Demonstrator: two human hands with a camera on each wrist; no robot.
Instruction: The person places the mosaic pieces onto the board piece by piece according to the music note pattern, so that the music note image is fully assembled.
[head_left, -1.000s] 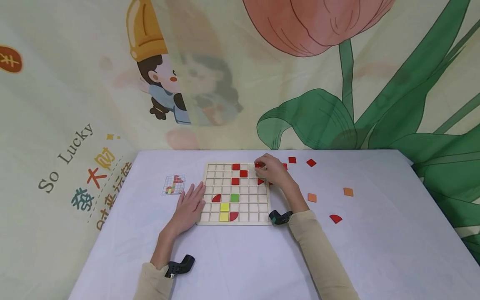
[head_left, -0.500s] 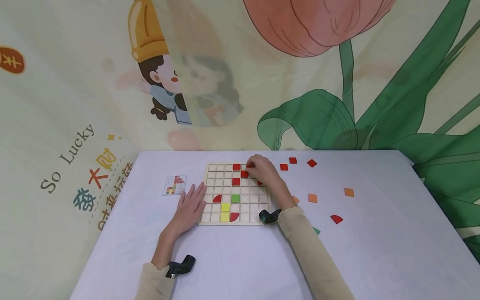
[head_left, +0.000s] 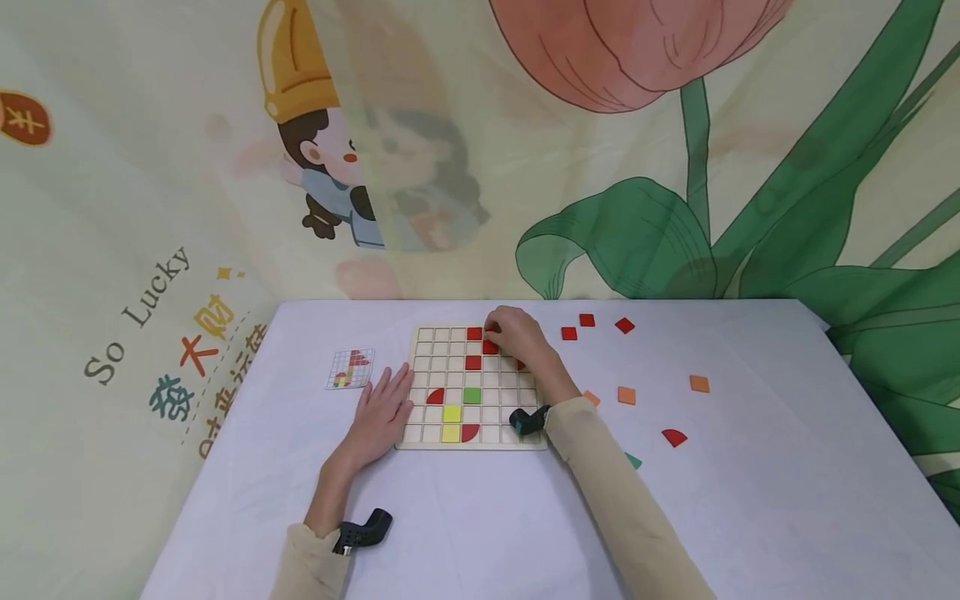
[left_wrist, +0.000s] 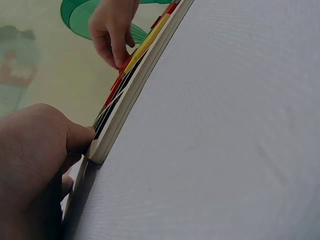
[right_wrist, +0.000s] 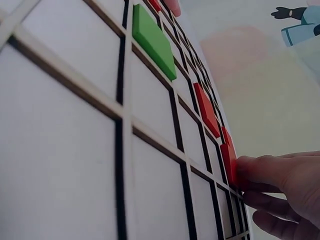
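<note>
A wooden grid board (head_left: 471, 448) lies on the white table with red, yellow and green tiles in some cells. My left hand (head_left: 381, 423) rests flat at its left edge, fingers straight. In the left wrist view the thumb (left_wrist: 80, 136) touches the frame's corner. My right hand (head_left: 519, 335) is over the back row, thumb and fingers pinching a red tile beside a red square (head_left: 475, 333); the pinched tile is mostly hidden by the fingers. In the right wrist view the fingertips meet red at the grid, past a green square (right_wrist: 154, 42) and a red square (right_wrist: 206, 111).
A small pattern card (head_left: 350, 369) lies left of the board. Right of it are scattered loose red squares (head_left: 587, 320), orange squares (head_left: 627, 396), a red quarter-circle (head_left: 674, 437) and a partly covered green piece (head_left: 633, 461). A printed curtain (head_left: 450, 275) hangs behind the table.
My right hand has carried a red tile leftward along the back row, to the cell beside the red square, uncovering loose pieces at the right. My left hand has stayed put.
</note>
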